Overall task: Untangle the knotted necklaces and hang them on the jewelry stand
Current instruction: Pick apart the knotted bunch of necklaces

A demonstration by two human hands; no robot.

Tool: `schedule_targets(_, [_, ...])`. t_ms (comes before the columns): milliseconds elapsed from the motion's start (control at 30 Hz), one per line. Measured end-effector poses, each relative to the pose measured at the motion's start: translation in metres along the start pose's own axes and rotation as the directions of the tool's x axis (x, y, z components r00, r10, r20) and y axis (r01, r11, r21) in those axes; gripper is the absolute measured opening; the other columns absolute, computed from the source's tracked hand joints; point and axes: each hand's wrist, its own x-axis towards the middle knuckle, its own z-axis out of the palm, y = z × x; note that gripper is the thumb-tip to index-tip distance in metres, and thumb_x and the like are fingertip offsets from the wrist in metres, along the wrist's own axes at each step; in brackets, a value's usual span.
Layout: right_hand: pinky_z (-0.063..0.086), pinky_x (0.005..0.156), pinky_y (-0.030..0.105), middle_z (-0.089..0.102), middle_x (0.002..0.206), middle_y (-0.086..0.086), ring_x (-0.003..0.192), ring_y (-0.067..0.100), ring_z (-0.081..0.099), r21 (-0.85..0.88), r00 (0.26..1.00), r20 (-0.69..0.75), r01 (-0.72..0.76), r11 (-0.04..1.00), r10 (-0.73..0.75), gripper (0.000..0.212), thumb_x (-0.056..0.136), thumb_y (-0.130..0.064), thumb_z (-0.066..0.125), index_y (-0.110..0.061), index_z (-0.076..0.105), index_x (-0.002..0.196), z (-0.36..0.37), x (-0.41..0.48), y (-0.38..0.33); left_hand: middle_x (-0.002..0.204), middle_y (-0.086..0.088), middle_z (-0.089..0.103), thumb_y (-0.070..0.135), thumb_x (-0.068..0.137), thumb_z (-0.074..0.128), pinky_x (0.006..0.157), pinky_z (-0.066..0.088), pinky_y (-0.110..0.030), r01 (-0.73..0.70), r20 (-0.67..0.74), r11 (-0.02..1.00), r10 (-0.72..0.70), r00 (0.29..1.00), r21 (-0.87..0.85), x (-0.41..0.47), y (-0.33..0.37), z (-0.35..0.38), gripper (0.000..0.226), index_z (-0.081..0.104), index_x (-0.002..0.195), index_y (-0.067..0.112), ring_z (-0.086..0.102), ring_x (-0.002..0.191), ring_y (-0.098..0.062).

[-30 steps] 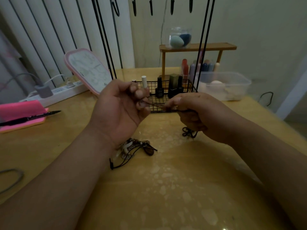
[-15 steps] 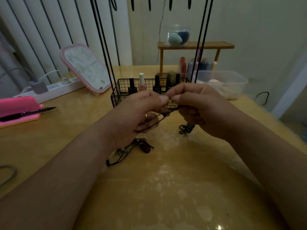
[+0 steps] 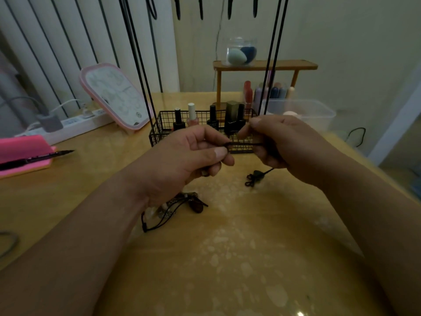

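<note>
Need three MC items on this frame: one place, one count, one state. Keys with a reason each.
1. The jar stands: A on the wooden shelf; B in the wire basket; C on the pink case.
2. Count of sponges in it: A one; B two; C four.
3. The black cord is: A hung on the stand; B untouched on the table; C pinched by left hand and right hand.
A: it sits on the shelf top. B: one pale, one blue. C: both hands pinch it, stretched between them.
</note>
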Motion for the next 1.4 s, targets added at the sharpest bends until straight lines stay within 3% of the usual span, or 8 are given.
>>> schedule_targets(133, [0.042,0.059,0.033,0.057,0.064,0.0,0.056,0.016,0.051,-0.271,0.999,-0.028,-0.03,0.962,0.024,0.051,0.105,-0.059,0.04,-0.024,0.076,0.098,-0.005,-0.001,0.0,0.087,-0.011,0.072,0.007,0.096,0.062,0.063,0.049,-0.022,-0.027,-0.013,0.999,0.027,1.0,-0.02,0.001,0.0,-0.001,0.007,0.062,0.103,0.01,0.056,0.065,-0.014])
schedule_targets(367, [0.049,0.074,0.038,0.066,0.065,-0.004,0.066,0.019,0.064,-0.367,0.996,-0.087,-0.018,0.93,-0.014,0.06,0.094,-0.074,0.041,-0.027,0.078,0.086,-0.021,-0.004,-0.004,0.089,-0.014,0.072,0.008,0.106,0.051,0.055,0.043,-0.021,-0.046,-0.085,0.995,0.038,0.996,-0.085,0.003,0.002,-0.004,0.009,0.058,0.1,0.008,0.055,0.06,-0.014])
schedule_targets(500, [0.051,0.092,0.028,0.077,0.103,-0.013,0.098,0.0,0.071,-0.219,0.998,0.049,0.053,0.974,-0.044,0.04,0.105,-0.052,0.044,-0.026,0.074,0.111,0.002,-0.006,-0.007,0.088,-0.015,0.072,0.01,0.106,0.052,0.053,0.043,-0.021,-0.037,-0.056,0.999,0.036,0.998,-0.011,0.003,-0.001,0.0,0.009,0.056,0.099,0.009,0.056,0.058,-0.016])
schedule_targets(600, [0.052,0.103,0.038,0.075,0.115,-0.005,0.111,0.01,0.07,-0.079,0.981,0.177,0.089,0.993,-0.074,0.026,0.107,-0.031,0.051,-0.025,0.068,0.126,0.023,-0.004,-0.005,0.083,-0.014,0.07,0.012,0.107,0.052,0.052,0.042,-0.02,-0.044,-0.054,0.996,0.049,0.997,0.084,0.003,-0.004,0.0,0.009,0.058,0.101,0.008,0.053,0.056,-0.017])
schedule_targets(733, [0.062,0.076,0.037,0.073,0.092,0.001,0.079,0.019,0.071,0.051,0.966,0.257,-0.004,0.999,-0.009,0.022,0.104,-0.014,0.058,-0.015,0.065,0.125,0.029,-0.006,-0.003,0.079,-0.012,0.071,0.012,0.106,0.055,0.051,0.043,-0.022,-0.059,-0.104,0.978,0.082,0.991,0.2,0.004,-0.005,0.001,0.009,0.06,0.099,0.009,0.053,0.055,-0.017])
schedule_targets(833, [0.044,0.054,0.027,0.067,0.079,-0.003,0.059,0.009,0.05,-0.028,0.977,0.212,0.013,1.0,-0.007,0.013,0.102,-0.016,0.063,-0.013,0.069,0.113,0.026,-0.006,-0.001,0.08,-0.011,0.072,0.012,0.106,0.056,0.053,0.043,-0.023,-0.06,-0.118,0.973,0.088,0.989,0.223,0.004,-0.006,0.002,0.007,0.061,0.103,0.008,0.054,0.057,-0.017])
schedule_targets(1233, [0.033,0.046,0.019,0.053,0.062,-0.008,0.052,0.006,0.04,-0.073,0.993,0.111,0.035,0.997,-0.026,0.017,0.104,-0.023,0.059,-0.014,0.073,0.101,0.021,-0.005,-0.002,0.076,-0.002,0.067,0.003,0.099,0.057,0.061,0.042,-0.025,-0.03,-0.192,0.948,0.095,0.977,0.318,0.003,-0.004,-0.002,0.016,0.067,0.104,0.014,0.051,0.064,-0.012])
schedule_targets(1400, [0.033,0.047,0.019,0.052,0.063,-0.008,0.052,0.006,0.04,-0.08,0.993,0.117,0.034,0.996,-0.025,0.021,0.106,-0.024,0.057,-0.014,0.074,0.1,0.023,-0.004,-0.001,0.087,-0.004,0.07,0.021,0.095,0.073,0.092,0.055,-0.035,-0.056,-0.172,0.886,0.15,0.974,0.46,0.004,-0.009,-0.001,0.008,0.067,0.101,0.023,0.066,0.092,-0.018])
